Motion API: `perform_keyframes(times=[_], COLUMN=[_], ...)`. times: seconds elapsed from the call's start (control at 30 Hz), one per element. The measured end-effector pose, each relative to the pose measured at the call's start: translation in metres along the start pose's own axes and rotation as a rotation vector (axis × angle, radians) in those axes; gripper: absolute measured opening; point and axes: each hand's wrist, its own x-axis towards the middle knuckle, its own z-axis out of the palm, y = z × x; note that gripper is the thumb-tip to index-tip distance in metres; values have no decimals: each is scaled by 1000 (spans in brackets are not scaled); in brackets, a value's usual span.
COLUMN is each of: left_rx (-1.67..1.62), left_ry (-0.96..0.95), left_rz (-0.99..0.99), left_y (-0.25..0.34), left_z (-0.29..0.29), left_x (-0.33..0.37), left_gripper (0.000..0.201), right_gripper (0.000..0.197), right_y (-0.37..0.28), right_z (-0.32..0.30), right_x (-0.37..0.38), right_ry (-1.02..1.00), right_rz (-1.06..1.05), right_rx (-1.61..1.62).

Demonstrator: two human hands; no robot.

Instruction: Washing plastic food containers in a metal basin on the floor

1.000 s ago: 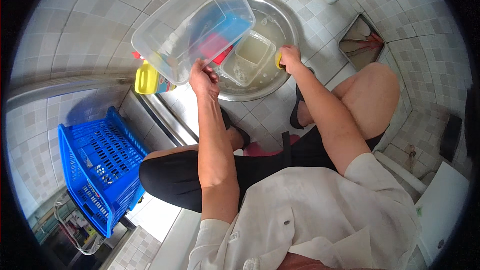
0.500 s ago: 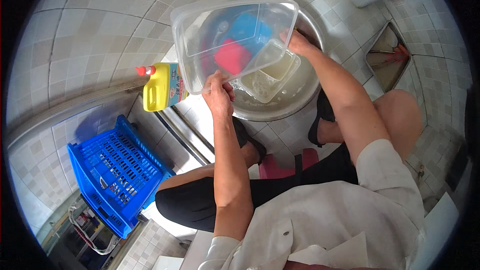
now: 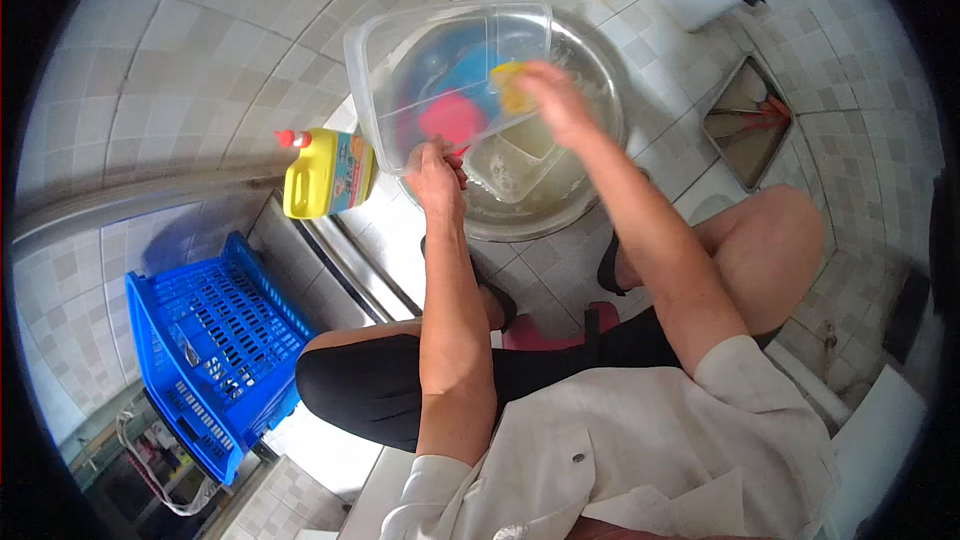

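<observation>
My left hand (image 3: 437, 178) grips the near left rim of a large clear plastic container (image 3: 385, 90), held tilted above a round metal basin (image 3: 590, 202). In my right hand (image 3: 557, 105) is a yellow sponge (image 3: 511, 87), close against the container's right part; the hand is blurred by motion. Through the clear plastic I see a pink piece (image 3: 452, 119) and a blue piece (image 3: 470, 72), whose kinds I cannot make out. A smaller clear container (image 3: 515, 168) lies in the cloudy, sudsy water in the basin.
A yellow bottle with a red cap (image 3: 325, 175) stands left of the basin. Farther left is a blue slotted plastic basket (image 3: 225, 340). A square floor recess (image 3: 745, 125) with something red in it lies to the right. Below me is a pink stool (image 3: 545, 333).
My right hand has moved left from the basin's right side, bringing the sponge into view against the clear container. That container has turned a little in my left hand, which keeps its hold.
</observation>
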Motion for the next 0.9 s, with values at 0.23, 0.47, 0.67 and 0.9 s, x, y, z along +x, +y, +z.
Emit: perform_keyframes(times=[0.23,0.47,0.67,0.9], left_rx=[-54,-80,-330,-605], left_ry=[-74,-42,93,-163], left_rz=[54,28,-156,-398], left_y=[7,8,-1,2], left_z=[-3,-8,-15,-4], left_x=[-34,-43,-23,-32], left_gripper=[21,21,20,22], right_gripper=[33,26,22,33], right_y=[10,20,34,23], right_z=[55,30,33,-32], right_x=[-40,-51,-73,-37], right_ry=[-344,-172,223,354], right_rz=[-386,-315,-123,95], right_rx=[-622,-995,-387,679])
